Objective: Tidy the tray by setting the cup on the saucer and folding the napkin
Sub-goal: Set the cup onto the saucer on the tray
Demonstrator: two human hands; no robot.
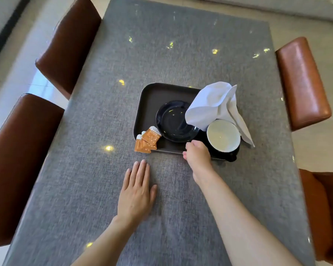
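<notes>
Both hands are empty: left hand (136,191) flat on the table (104,121), right hand (197,155) loosely curled at the tray (142,104) edge, likely reaching the cup (223,136) beside the saucer (174,121); napkin (215,102) unfolded.

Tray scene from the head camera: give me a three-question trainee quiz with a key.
1. True or false: the cup already sits on the saucer.
2. Which hand lies flat on the table, clear of the tray?
A. left hand
B. right hand
3. Fill in: the napkin is unfolded and stands bunched at the tray's ____ side.

Key:
1. False; the cup stands beside the saucer, to its right.
2. A; the right hand is at the tray's near edge, its fingers curled.
3. right.
</notes>
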